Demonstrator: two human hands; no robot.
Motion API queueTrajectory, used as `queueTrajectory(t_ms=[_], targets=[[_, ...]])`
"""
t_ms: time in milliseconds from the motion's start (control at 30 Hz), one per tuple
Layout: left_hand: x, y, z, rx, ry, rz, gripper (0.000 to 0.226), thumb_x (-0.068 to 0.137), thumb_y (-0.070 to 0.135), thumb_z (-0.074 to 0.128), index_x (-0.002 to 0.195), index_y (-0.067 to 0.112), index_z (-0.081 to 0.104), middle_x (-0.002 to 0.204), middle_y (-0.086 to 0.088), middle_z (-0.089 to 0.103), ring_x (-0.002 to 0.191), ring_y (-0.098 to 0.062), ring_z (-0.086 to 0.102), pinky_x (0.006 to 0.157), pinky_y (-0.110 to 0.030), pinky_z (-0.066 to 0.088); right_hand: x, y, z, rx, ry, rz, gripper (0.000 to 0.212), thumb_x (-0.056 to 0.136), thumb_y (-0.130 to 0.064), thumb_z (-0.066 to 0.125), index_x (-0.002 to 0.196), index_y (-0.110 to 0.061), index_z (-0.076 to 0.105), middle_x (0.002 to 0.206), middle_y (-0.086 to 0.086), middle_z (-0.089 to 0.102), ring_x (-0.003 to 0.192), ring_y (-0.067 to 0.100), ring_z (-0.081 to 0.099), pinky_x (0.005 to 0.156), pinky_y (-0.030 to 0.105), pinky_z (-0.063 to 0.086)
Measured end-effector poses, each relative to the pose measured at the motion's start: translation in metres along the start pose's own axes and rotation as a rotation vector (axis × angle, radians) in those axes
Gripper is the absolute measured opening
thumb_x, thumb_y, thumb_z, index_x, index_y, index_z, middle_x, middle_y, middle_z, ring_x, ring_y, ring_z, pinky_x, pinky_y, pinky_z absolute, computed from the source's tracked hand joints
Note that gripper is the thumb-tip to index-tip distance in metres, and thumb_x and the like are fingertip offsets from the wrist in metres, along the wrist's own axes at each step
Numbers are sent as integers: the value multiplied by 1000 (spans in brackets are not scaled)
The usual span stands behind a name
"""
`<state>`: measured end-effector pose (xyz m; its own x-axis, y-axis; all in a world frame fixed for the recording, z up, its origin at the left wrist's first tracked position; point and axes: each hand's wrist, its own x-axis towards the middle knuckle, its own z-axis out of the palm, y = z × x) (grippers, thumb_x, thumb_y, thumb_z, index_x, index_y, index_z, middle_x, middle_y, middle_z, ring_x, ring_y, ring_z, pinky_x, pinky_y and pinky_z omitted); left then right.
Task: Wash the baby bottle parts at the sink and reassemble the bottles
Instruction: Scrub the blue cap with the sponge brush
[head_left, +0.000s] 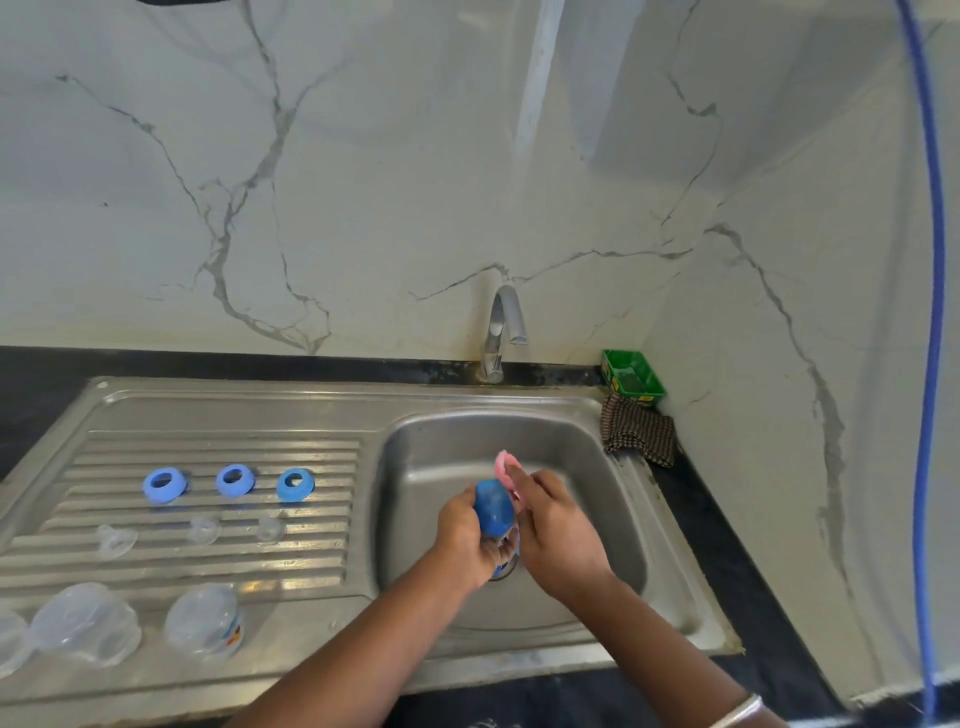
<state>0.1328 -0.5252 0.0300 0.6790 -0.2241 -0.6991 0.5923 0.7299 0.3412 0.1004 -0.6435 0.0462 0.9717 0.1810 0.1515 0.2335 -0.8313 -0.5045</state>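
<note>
White marble-veined walls meet in a corner behind a steel sink (613, 415) set in a dark counter (727, 519). Over the basin, the left hand (467, 530) has its fingers curled tight round a bottle (494, 506) with a blue cap end pointing up; the clear lower part is mostly hidden in the grip. The right hand (556, 525) sits just beside it, fingers pinched on a pink sponge (506, 465) that presses against the bottle's far side. Both forearms reach in from the bottom edge, and a pale bangle (737, 712) shows on the right wrist.

To the left, on the ribbed drainboard (208, 452), three blue rings (234, 479) stand in a row, with three clear teats (203, 529) in a row in front of them. Nearer still lie clear bottle bodies (205, 621) on their sides.

Behind the basin stands a curved tap (501, 332); I cannot tell if water runs. In the corner sits a green box (632, 376), and a checked cloth (639, 431) is crumpled just in front of it. A blue hose (932, 364) hangs down the right wall.
</note>
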Motion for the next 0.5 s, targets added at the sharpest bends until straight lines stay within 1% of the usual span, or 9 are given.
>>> queueTrajectory(t_ms=[67, 100, 133, 200, 233, 300, 333, 433, 500], targets=[[-4, 3, 2, -16, -11, 13, 49, 102, 50, 41, 112, 6, 60, 87, -14, 65, 74, -26, 62, 69, -37, 50, -3, -4, 0, 48, -29, -40, 60, 99, -19, 46, 154, -37, 30, 121, -7, 50, 99, 22, 61, 71, 45, 55], [-5, 6, 2, -30, -41, 14, 55, 99, 57, 43, 105, 6, 62, 83, -13, 66, 71, -26, 63, 66, -36, 51, -6, -5, 1, 70, -39, -53, 61, 98, -18, 46, 155, -34, 30, 122, -7, 51, 101, 23, 62, 74, 47, 56], [-8, 8, 1, -28, -75, 17, 55, 96, 59, 47, 98, 7, 63, 79, -11, 66, 68, -24, 64, 62, -34, 52, -8, -6, 2, 83, -43, -64, 62, 98, -18, 46, 155, -33, 30, 124, -7, 50, 103, 23, 62, 77, 48, 56], [-12, 8, -1, 0, -125, 36, 41, 95, 48, 55, 89, 9, 65, 71, -7, 67, 60, -21, 65, 56, -29, 52, -13, -4, 4, 81, -44, -80, 63, 96, -20, 45, 156, -33, 28, 125, -8, 49, 103, 24, 62, 78, 49, 56], [-12, 8, -2, 4, -135, 40, 37, 96, 43, 55, 87, 9, 65, 68, -7, 67, 57, -20, 65, 54, -27, 53, -16, -5, 4, 71, -44, -95, 64, 96, -20, 46, 156, -34, 27, 125, -8, 48, 101, 24, 62, 76, 49, 56], [-13, 7, -4, -11, -115, 30, 43, 97, 46, 52, 85, 6, 64, 64, -9, 66, 53, -21, 65, 51, -27, 53, -22, -5, 5, 44, -48, -147, 66, 95, -18, 47, 155, -39, 27, 123, -10, 47, 94, 23, 62, 68, 46, 57], [-13, 8, -4, -13, -97, 24, 48, 97, 50, 52, 85, 5, 63, 64, -11, 65, 55, -22, 65, 53, -28, 54, -25, -5, 4, 24, -45, -180, 67, 95, -17, 47, 154, -42, 28, 122, -12, 47, 93, 21, 61, 64, 43, 56], [-11, 10, -8, 25, -49, -7, 58, 95, 58, 51, 90, 1, 61, 69, -17, 65, 66, -28, 64, 65, -37, 54, -37, -1, 2, -31, -30, -236, 69, 92, -16, 51, 151, -44, 32, 124, -15, 50, 96, 18, 60, 55, 36, 56], [-10, 7, -10, 80, -29, -13, 56, 98, 56, 48, 94, 1, 60, 69, -18, 68, 60, -29, 67, 56, -34, 58, -42, 5, 2, -52, -23, -215, 69, 90, -16, 52, 151, -43, 35, 122, -14, 52, 95, 17, 61, 52, 35, 55]])
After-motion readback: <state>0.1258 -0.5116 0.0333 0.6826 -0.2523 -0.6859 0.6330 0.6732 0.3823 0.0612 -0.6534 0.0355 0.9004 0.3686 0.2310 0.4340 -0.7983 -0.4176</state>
